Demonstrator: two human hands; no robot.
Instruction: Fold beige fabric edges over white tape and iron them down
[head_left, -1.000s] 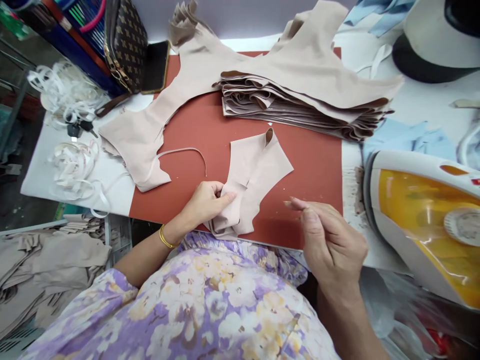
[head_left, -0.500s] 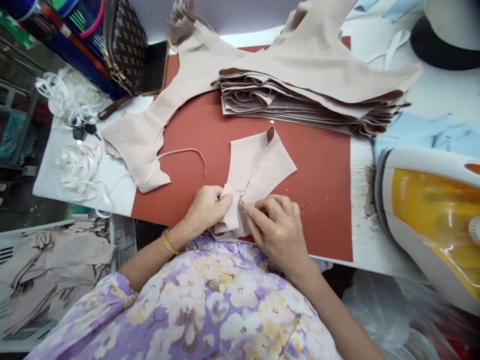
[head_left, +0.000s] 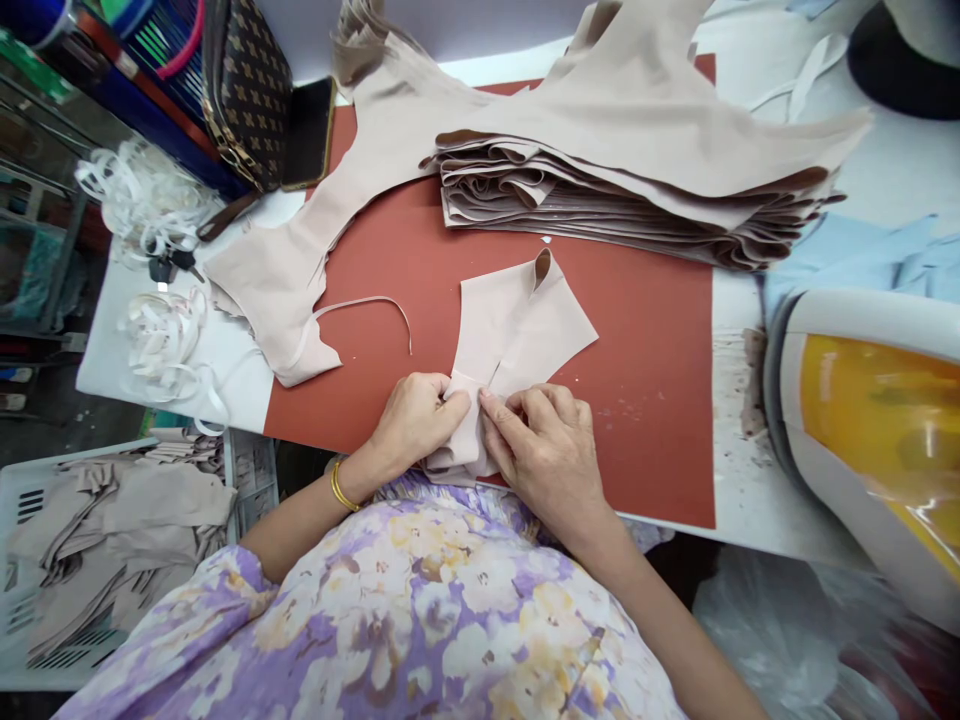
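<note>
A pale beige fabric piece [head_left: 551, 325] lies on the reddish-brown mat [head_left: 652, 400] at the table's front edge, its lower end folded and bunched. My left hand [head_left: 420, 420] pinches the fold from the left, thumb on top. From the right, my right hand [head_left: 544, 440] presses thumb and index finger together on the same piece, close to my left thumb. A short dark slit or line shows in the fabric just above the fingertips. Behind it rests a thick stack of beige fabric [head_left: 600, 190], and at left another beige piece [head_left: 277, 290] with a thin strip.
A yellow and white iron [head_left: 877, 420] stands at the right. White tangled strips [head_left: 161, 330], keys [head_left: 171, 262], a patterned bag [head_left: 251, 95] and a phone [head_left: 309, 130] lie at the left. Below left, a basket [head_left: 22, 490] holds fabric pieces.
My fingertips have come closer together on the fabric, and the small metallic thing seen earlier at my right fingertips is no longer visible. The view has shifted slightly.
</note>
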